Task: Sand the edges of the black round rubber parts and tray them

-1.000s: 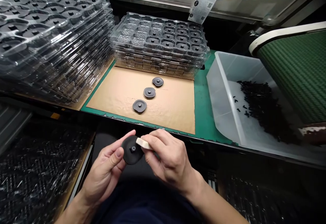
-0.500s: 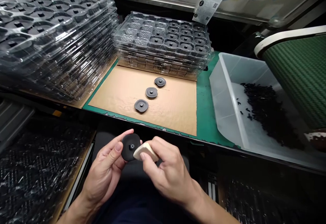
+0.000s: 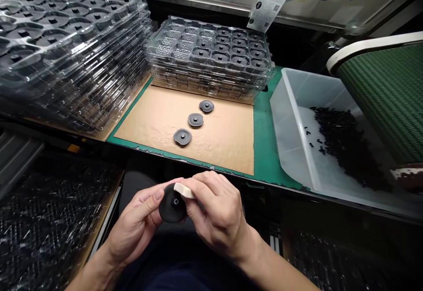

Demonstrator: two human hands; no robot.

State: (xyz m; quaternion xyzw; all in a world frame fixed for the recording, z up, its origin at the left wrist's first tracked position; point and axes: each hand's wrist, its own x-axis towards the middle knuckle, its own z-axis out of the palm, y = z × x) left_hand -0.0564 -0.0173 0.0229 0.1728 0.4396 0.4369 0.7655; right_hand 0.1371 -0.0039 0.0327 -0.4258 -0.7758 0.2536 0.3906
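My left hand (image 3: 140,218) is closed on the left edge of a black round plastic part (image 3: 169,209) that has a small raised post in its middle. Between the thumb and fingers of my right hand (image 3: 216,214) is a cream-coloured pad (image 3: 183,190), which looks like a piece of sponge or felt. The pad rests against the upper right rim of the part. Both hands are over my lap, in front of the table edge. Three similar parts lie in a slanting row on the cardboard sheet (image 3: 228,145); the nearest part (image 3: 183,137) is close to the front edge.
A tall stack of clear trays (image 3: 82,53) with black parts stands at left. A lower tray stack (image 3: 211,68), partly filled on top, is at the back. At right, a translucent bin (image 3: 294,119) holds small black pieces (image 3: 350,150), beside a green conveyor belt (image 3: 386,92).
My right hand has moved the pad from the part's lower right rim up to its upper right rim. The part and my left hand have shifted slightly down, and the pad is now tipped more edge-on.
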